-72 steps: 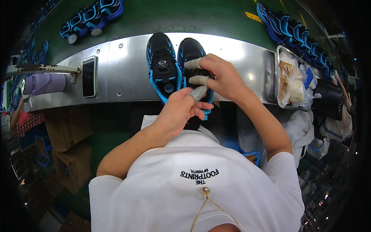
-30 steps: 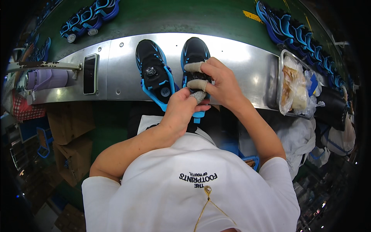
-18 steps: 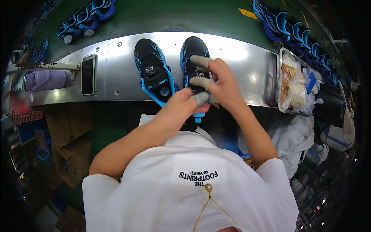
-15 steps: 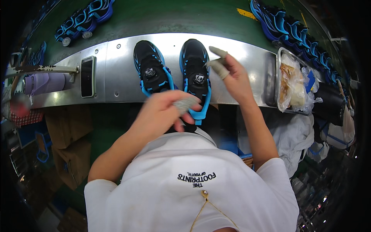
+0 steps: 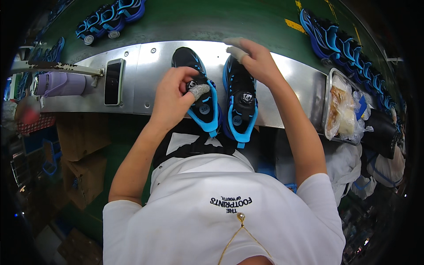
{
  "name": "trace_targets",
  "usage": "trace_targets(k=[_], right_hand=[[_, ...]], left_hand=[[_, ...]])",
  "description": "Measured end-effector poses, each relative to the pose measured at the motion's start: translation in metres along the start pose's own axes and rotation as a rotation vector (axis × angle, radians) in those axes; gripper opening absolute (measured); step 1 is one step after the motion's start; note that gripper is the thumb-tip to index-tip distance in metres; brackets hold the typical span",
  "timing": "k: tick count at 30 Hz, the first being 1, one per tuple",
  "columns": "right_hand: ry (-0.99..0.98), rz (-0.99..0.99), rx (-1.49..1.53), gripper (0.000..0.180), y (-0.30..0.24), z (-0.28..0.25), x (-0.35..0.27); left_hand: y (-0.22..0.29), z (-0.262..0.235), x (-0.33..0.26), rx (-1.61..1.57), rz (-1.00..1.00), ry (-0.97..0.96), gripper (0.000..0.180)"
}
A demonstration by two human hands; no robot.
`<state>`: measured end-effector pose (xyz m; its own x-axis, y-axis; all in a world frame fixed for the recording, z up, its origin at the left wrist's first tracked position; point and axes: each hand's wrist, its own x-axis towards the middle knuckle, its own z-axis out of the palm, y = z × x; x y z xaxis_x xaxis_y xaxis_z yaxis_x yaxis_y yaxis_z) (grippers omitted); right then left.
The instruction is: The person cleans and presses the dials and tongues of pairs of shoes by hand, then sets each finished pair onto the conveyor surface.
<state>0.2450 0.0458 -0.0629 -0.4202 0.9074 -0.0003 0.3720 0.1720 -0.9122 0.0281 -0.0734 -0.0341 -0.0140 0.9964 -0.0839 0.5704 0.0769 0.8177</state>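
Two black shoes with bright blue trim lie side by side on a metal shelf (image 5: 145, 84), heels toward me. My left hand (image 5: 173, 99) rests on the left shoe (image 5: 199, 95), its taped fingertips pinching the round dial on the tongue. My right hand (image 5: 252, 59) lies over the toe of the right shoe (image 5: 240, 104), fingers bent around the front. The right shoe's dial shows uncovered in the middle of its tongue.
A dark phone (image 5: 113, 82) lies flat on the shelf at left, beside a lilac bottle (image 5: 59, 84). A metal tray (image 5: 329, 104) with plastic bags sits at right. More blue shoes (image 5: 110, 17) ride the green belt (image 5: 212, 20) behind, with others (image 5: 342, 42) at right. Cardboard boxes (image 5: 79, 150) stand below left.
Both hands left the right shoe's dial. My left hand moved onto the left shoe's dial, and my right hand slid forward to the right shoe's toe.
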Motion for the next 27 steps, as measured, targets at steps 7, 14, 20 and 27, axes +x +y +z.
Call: trace_targets(k=[7, 14, 20, 27], right_hand=[[-0.218, -0.044, -0.223, 0.05, 0.004, 0.057, 0.077], [-0.349, -0.15, -0.264, 0.043, 0.014, 0.104, 0.093], [0.129, -0.121, -0.2, 0.034, 0.047, 0.07, 0.105], [0.093, -0.121, -0.198, 0.034, 0.043, 0.063, 0.098]], left_hand=[[0.007, -0.014, 0.003, 0.034, 0.228, -0.259, 0.03], [0.006, -0.013, 0.02, 0.264, 0.398, -0.369, 0.026], [0.014, -0.004, 0.043, 0.06, 0.176, -0.092, 0.025], [-0.005, -0.01, 0.056, -0.525, 0.011, -0.385, 0.037]])
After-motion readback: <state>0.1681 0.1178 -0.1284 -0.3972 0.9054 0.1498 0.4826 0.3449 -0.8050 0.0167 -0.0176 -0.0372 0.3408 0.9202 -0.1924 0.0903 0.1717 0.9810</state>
